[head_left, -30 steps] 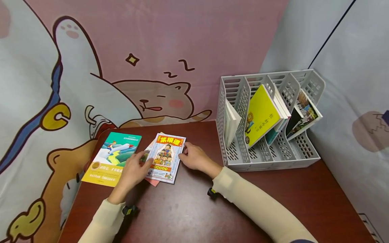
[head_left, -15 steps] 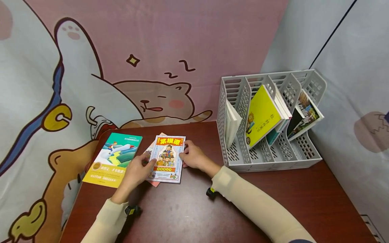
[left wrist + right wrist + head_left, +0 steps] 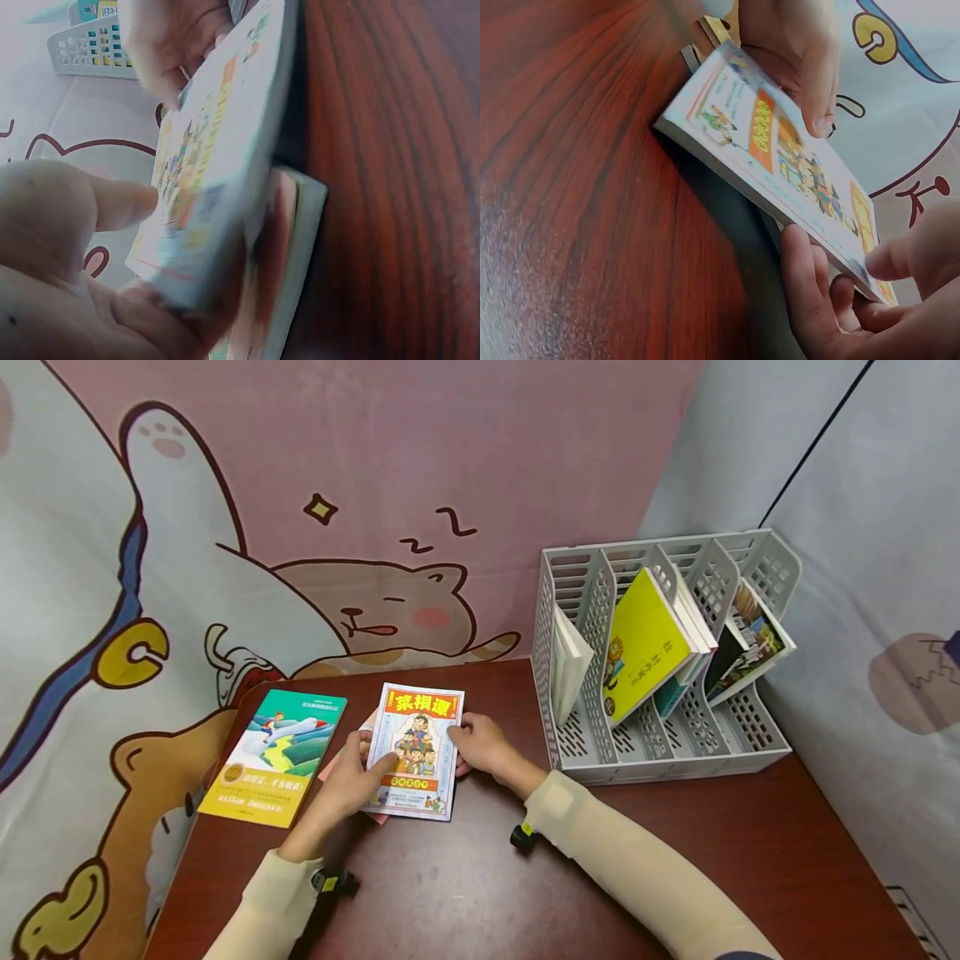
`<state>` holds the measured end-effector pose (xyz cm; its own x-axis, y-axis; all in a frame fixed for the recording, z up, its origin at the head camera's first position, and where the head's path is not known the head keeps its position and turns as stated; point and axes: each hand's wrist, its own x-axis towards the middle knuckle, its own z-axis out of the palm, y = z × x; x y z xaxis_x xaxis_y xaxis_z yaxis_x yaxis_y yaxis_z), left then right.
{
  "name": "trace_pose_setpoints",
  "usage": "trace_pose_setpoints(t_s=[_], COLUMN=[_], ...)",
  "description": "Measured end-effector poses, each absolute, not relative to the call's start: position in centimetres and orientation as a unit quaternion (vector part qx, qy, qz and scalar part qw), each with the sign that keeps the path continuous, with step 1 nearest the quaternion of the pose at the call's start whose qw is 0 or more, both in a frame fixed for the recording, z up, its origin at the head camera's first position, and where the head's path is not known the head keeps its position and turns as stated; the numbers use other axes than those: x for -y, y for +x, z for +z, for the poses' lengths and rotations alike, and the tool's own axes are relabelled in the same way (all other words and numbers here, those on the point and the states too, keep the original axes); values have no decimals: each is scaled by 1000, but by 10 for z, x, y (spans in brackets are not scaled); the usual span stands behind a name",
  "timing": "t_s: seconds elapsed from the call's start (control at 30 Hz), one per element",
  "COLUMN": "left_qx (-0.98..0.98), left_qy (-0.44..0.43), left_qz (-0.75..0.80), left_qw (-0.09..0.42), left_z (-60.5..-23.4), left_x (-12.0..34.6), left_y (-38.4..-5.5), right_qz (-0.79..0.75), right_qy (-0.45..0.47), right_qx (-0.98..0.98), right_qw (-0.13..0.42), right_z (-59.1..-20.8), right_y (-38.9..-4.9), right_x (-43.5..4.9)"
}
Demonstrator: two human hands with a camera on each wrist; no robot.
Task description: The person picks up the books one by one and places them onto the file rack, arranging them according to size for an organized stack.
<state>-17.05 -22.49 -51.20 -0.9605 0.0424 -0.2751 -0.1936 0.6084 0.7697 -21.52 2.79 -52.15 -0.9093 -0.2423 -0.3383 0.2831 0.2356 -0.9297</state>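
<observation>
A pink and white cartoon-cat backdrop (image 3: 487, 452) rises behind a dark reddish-brown tabletop (image 3: 465, 893). At center left of the head view, a green-and-yellow paperback (image 3: 277, 756) lies flat, cover up. Next, the left hand (image 3: 348, 781) is partly closed, thumb on the cover, gripping the left edge of the 菜根谭 book (image 3: 416, 743). This book sits just left of the frame's center, face up, its long axis near vertical, title end toward the backdrop. A pinkish book (image 3: 379, 817) shows partly beneath. The right hand (image 3: 480, 743) pinches the right edge, fingers curled underneath. Right of center stands a gray slotted rack (image 3: 667, 771) holding books, including a yellow one (image 3: 645, 647).
</observation>
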Motion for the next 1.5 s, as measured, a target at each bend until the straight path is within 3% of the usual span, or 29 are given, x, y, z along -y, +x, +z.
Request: trace_pose_setpoints(t_s=[0.27, 0.4, 0.5, 0.6, 0.73, 0.83, 1.07, 1.23, 1.5], left_qx=[-852, -845, -841, -836, -836, -840, -858, -856, -811], left_qy=[-21, -1, 33, 76, 139, 167, 148, 177, 240], left_qz=[514, 522, 520, 516, 495, 477, 461, 461, 477], left_qw=[100, 115, 143, 172, 193, 196, 174, 156, 241], left_z=[-502, -493, -484, -474, -464, -459, -450, -436, -425], left_x=[228, 234, 241, 249, 251, 246, 225, 212, 181], left_y=[-169, -169, -169, -172, -177, -180, -185, -189, -188], right_qz=[-605, -557, -547, -573, -591, -590, -618, -614, -551], right_qy=[32, 17, -6, -26, -64, -95, -93, -121, -191], right_qx=[-782, -827, -835, -812, -777, -763, -756, -762, -792], right_qw=[146, 79, 61, 106, 210, 248, 193, 165, 180], right_z=[-509, -497, -487, -478, -471, -470, -466, -442, -401], right_y=[-215, -214, -213, -211, -204, -199, -189, -190, -204], right_x=[-30, -33, -40, -49, -62, -69, -85, -101, -127])
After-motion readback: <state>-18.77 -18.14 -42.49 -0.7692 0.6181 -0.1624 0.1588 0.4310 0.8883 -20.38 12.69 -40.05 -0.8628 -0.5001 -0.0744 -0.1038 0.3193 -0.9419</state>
